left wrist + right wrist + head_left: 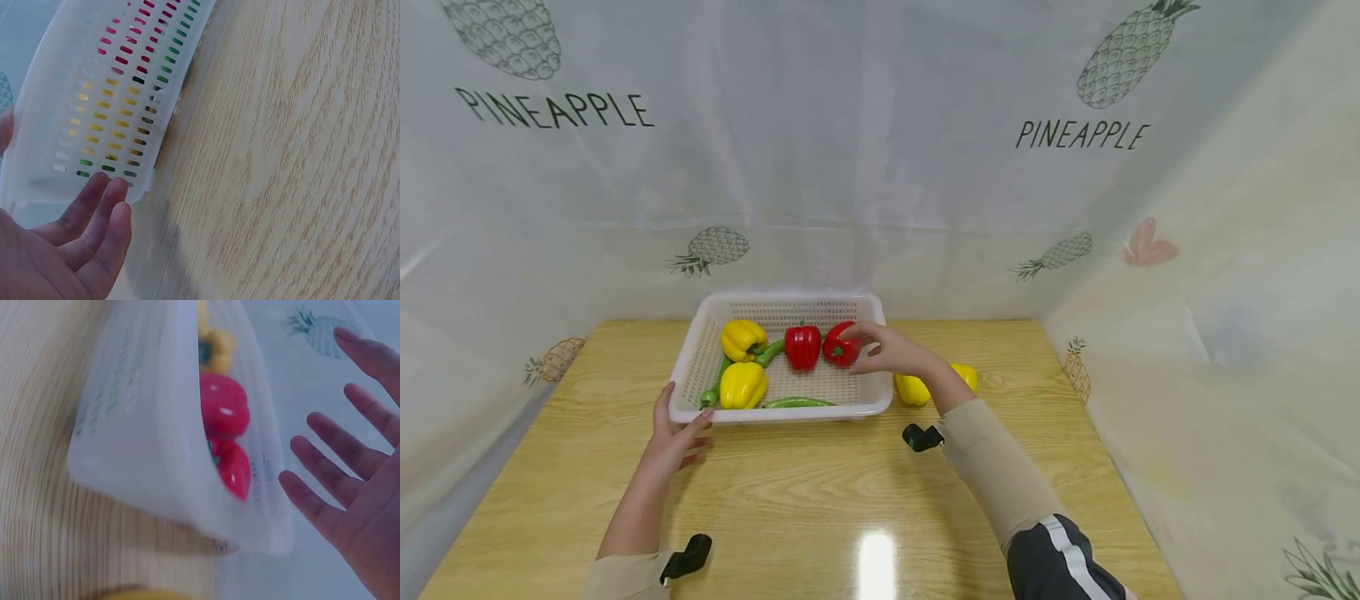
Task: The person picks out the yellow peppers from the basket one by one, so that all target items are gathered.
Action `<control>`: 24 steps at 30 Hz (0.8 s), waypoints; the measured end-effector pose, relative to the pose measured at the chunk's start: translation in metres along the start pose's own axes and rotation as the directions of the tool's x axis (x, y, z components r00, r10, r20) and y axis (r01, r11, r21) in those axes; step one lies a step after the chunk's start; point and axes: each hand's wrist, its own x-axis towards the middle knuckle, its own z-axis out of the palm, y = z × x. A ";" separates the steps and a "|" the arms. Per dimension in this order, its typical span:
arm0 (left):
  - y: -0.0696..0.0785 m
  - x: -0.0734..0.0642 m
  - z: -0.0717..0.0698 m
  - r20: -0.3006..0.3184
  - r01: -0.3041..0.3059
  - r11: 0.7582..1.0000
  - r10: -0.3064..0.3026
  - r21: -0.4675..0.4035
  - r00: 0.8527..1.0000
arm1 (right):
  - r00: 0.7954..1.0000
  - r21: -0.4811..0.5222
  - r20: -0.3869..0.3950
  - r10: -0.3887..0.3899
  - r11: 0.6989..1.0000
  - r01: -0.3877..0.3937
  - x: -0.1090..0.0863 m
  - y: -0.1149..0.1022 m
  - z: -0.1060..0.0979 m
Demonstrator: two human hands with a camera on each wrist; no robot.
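A white plastic basket (831,412) with slotted walls stands at the back of the table. In it lie two yellow bell peppers (743,385), two red bell peppers (802,347) and several green chili peppers (799,402). My left hand (672,442) is at the basket's front left corner, fingers loosely extended with the tips right at the slotted wall in the left wrist view. Over the basket's right end is my right hand (889,348), its fingers spread and nothing held. In the head view its fingertips overlap the right-hand red pepper.
Yellow bell peppers (913,390) lie on the table just right of the basket, partly hidden behind the right forearm. Pale sheeting (865,183) printed with pineapples hangs behind and beside the wooden table (805,483).
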 end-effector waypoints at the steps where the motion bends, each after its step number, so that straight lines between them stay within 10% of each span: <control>1: 0.000 0.000 0.000 0.001 0.001 1.000 -0.001 -0.001 1.000 | 1.000 0.003 0.011 -0.007 1.000 0.007 0.003 -0.001 0.002; 24: -0.003 0.005 -0.001 -0.008 0.000 1.000 0.000 -0.021 1.000 | 0.970 -0.092 0.234 0.070 0.994 -0.050 0.082 -0.028 0.037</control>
